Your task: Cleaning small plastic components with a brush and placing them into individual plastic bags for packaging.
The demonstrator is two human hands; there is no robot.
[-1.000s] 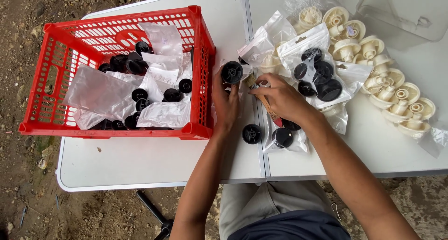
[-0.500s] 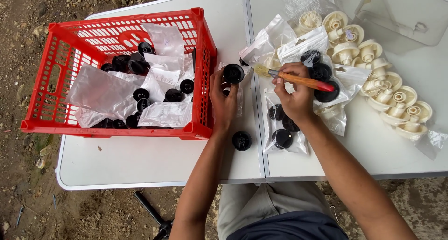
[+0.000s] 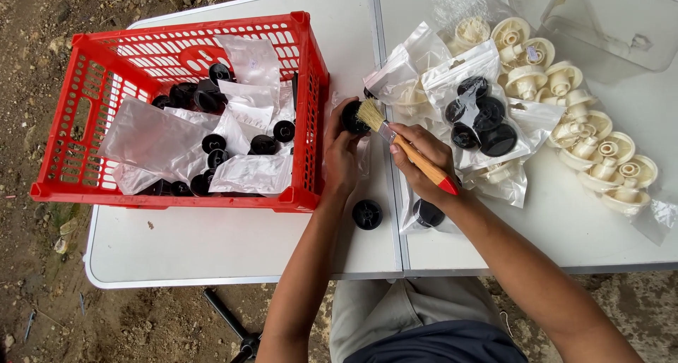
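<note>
We see a white tabletop [image 3: 212, 243] standing on bare dirt, and on its left part a red plastic crate [image 3: 78, 116] holding clear bags and loose black knobs. To the right lie a clear plastic tub [image 3: 600, 24] at the far corner, a spread of cream-coloured knobs [image 3: 600, 147] along the right side, and several clear bags, one of them a bag of black knobs [image 3: 484, 116] just beyond our right hand. Between crate and bags our left hand [image 3: 340, 155] has its fingers closed around a black knob [image 3: 351, 116], held just beside the crate's right wall. Our right hand [image 3: 420, 158] has its fingers clamped on a brush [image 3: 409, 151] with a wooden handle and red tip, its pale bristles touching the held knob. Two more black knobs lie on the tabletop near our wrists, a loose one [image 3: 367, 214] and another [image 3: 428, 212] in a clear bag.
</note>
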